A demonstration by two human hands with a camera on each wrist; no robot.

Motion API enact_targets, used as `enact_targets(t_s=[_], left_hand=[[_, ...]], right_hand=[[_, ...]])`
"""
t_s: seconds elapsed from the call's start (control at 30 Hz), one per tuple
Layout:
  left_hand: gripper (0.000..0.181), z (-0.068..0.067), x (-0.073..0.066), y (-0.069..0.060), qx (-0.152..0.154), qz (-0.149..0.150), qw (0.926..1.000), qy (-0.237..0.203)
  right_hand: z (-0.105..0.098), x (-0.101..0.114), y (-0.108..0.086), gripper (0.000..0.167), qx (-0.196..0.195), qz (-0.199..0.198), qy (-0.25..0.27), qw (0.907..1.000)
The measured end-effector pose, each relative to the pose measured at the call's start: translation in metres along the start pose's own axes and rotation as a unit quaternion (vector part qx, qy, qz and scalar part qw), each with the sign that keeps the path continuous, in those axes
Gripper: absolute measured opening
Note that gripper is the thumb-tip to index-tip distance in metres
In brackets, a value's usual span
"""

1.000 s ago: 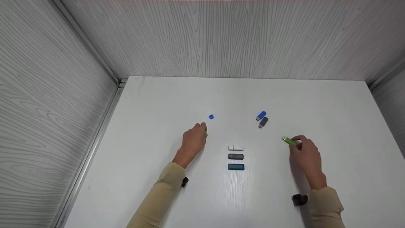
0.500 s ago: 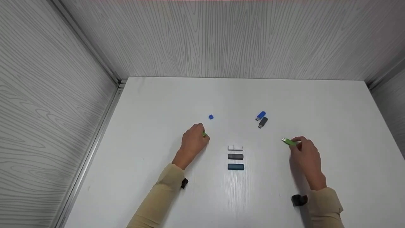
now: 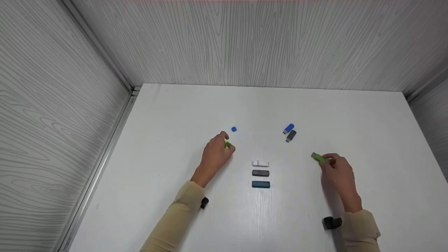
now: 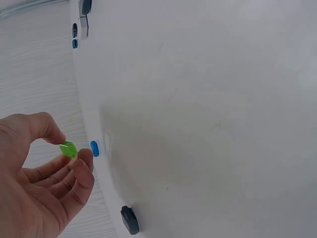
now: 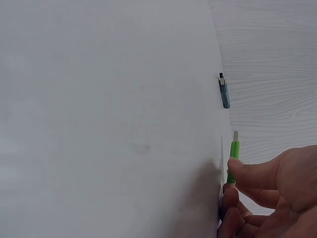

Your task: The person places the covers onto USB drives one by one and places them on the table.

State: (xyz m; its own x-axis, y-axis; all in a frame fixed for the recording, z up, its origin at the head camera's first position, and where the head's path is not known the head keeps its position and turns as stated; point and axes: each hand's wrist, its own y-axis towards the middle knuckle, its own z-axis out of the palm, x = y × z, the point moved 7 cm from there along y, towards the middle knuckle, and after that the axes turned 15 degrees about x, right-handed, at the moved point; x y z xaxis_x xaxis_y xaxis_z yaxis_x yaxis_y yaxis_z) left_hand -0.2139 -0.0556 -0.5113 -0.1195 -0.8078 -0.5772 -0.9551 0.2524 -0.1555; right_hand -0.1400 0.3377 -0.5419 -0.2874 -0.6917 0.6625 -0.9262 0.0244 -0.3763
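Note:
My left hand pinches a small green cap between thumb and fingertip, just above the tabletop. A blue cap lies beyond its fingers. In the left wrist view a dark cap-like piece rests near this hand; the hand hides it in the head view. At the right, my right hand grips a green USB stick by its rear end. The bare metal plug points away from the fingers. Beyond lie an uncapped blue USB stick and an uncapped dark grey one, side by side.
Between the hands lie a white USB stick, a dark grey stick and a teal stick, lined up in a column. The white table meets wood-grain panels at the back and sides.
My left hand has turned slightly and its thumb and fingers have spread, so more of the green cap shows. The right hand has tilted the green USB stick a little.

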Motion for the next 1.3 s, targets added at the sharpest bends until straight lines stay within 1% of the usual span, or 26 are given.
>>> enact_targets(t_s=[0.13,0.23,0.33,0.5,0.77,0.97,1.07,1.2,1.3], left_hand=[[0.018,0.001,0.003,0.000,0.002,0.002,0.9997,-0.022],[0.014,0.002,0.005,0.000,0.007,0.003,0.9993,-0.037],[0.014,0.002,0.005,0.000,0.012,0.007,0.9987,-0.048],[0.016,0.001,0.003,0.000,0.021,0.016,0.9981,-0.056],[0.017,0.002,0.000,-0.004,0.034,0.011,0.9970,-0.069],[0.017,0.003,-0.002,-0.005,0.038,0.014,0.9964,-0.074],[0.017,0.005,-0.002,-0.005,0.048,0.012,0.9948,-0.089],[0.019,0.008,-0.003,-0.005,0.065,0.017,0.9915,-0.112],[0.019,0.010,-0.004,-0.005,0.072,0.020,0.9899,-0.121]], right_hand=[[0.000,-0.001,-0.002,0.044,0.010,0.002,0.015,0.9998],[0.000,0.000,-0.003,0.046,0.016,-0.001,0.015,0.9997],[-0.001,0.002,-0.003,0.045,0.017,-0.004,0.016,0.9997],[0.001,0.006,-0.004,0.043,0.016,-0.008,0.025,0.9995],[0.008,0.015,-0.003,0.042,0.029,-0.021,0.033,0.9988],[0.011,0.012,0.001,0.040,0.035,-0.025,0.068,0.9967],[0.012,0.011,0.001,0.040,0.034,-0.023,0.078,0.9961],[0.013,0.012,0.001,0.039,0.031,-0.028,0.076,0.9962],[0.013,0.013,0.000,0.038,0.027,-0.031,0.073,0.9965]])
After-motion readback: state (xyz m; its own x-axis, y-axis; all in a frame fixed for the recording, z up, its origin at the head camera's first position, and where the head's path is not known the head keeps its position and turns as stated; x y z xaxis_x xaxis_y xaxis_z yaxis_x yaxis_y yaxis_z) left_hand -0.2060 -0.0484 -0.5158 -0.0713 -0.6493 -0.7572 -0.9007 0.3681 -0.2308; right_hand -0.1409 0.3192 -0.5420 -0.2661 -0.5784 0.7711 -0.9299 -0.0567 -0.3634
